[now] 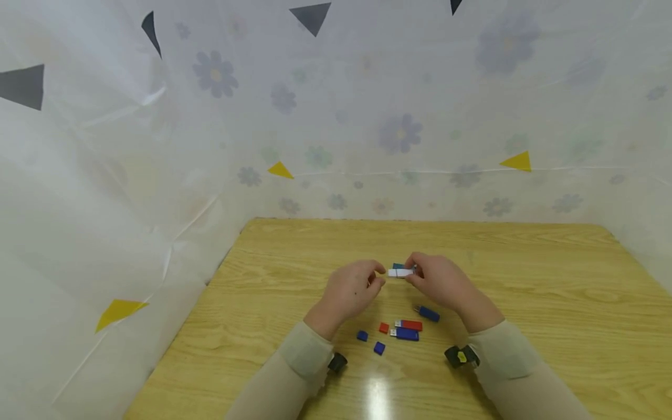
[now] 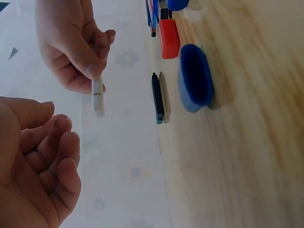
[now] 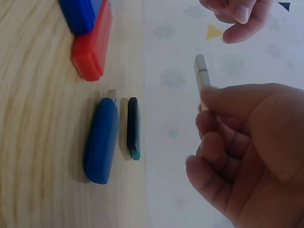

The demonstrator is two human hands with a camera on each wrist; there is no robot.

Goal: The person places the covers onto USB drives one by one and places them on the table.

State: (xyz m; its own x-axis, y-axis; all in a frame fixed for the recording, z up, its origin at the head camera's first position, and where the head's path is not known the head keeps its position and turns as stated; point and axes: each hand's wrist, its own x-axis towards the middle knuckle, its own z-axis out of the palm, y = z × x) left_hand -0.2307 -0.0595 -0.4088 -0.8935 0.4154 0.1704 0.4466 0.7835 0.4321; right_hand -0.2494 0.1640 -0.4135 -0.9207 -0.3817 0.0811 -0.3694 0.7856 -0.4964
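Observation:
My right hand [image 1: 443, 283] pinches a slim white USB stick [image 1: 397, 273] between thumb and fingers, above the table. A thin line runs across the stick [image 3: 200, 66] near its free end, which points at my left hand [image 1: 350, 291]. The left fingers are loosely bent with nothing between them, just short of the stick; the left wrist view shows the bare palm [image 2: 35, 166]. Behind the white stick in the head view, a dark teal USB stick [image 1: 398, 266] is partly covered; the right wrist view shows this dark stick [image 3: 133, 128] lying on the table.
Nearer me lie a red USB stick [image 1: 412, 325] and a blue one [image 1: 406, 335], plugs bare and leftward. Another blue stick [image 1: 429, 314] lies at an angle below my right hand. A red cap [image 1: 384, 328] and two blue caps [image 1: 362, 336] sit left of them.

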